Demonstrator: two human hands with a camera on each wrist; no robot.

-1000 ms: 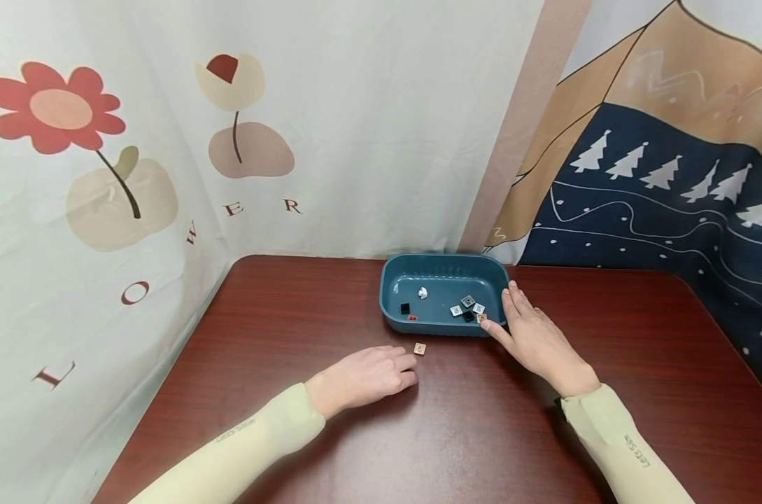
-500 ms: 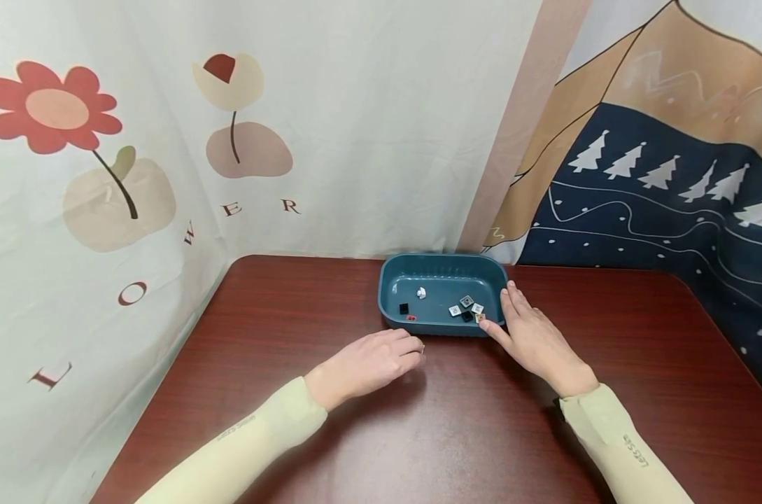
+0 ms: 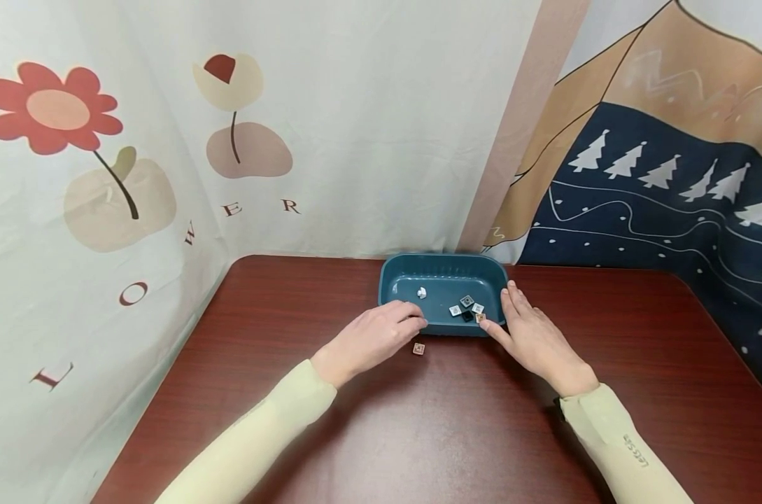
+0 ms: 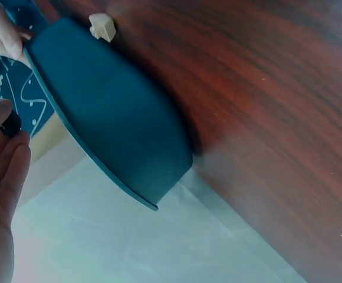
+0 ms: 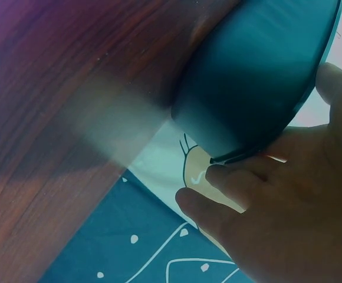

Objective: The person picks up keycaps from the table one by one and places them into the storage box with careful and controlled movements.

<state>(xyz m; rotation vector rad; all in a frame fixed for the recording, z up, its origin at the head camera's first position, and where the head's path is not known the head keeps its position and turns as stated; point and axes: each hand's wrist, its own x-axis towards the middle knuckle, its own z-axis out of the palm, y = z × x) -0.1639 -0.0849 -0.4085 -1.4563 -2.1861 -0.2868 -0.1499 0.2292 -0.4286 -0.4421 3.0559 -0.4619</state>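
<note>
My left hand [image 3: 381, 332] reaches over the front left rim of a dark teal plastic basin [image 3: 393, 269]. In the left wrist view its thumb and fingers pinch a small black keycap [image 4: 10, 125] beyond the basin's rim. A tan keycap [image 3: 419, 348] lies on the table just in front of the basin. My right hand [image 3: 541, 343] rests against the basin's right end, fingers straight along the side and thumb [image 5: 333, 82] at the front rim. Inside the basin, white keycaps [image 3: 455, 311], a grey keycap [image 3: 467, 301], a black one and a tan one sit near my right thumb.
A white piece [image 3: 421, 292] lies alone in the left part of the basin. The basin stands at the back edge of a reddish-brown wooden table [image 3: 456, 434]. Behind the table hang a white flower-print curtain [image 3: 381, 126] and a navy tree-print cloth [image 3: 658, 210].
My left hand has moved forward from the tan keycap on the table to the basin's front left rim, uncovering that keycap and covering the basin's front left corner. My right hand stays put.
</note>
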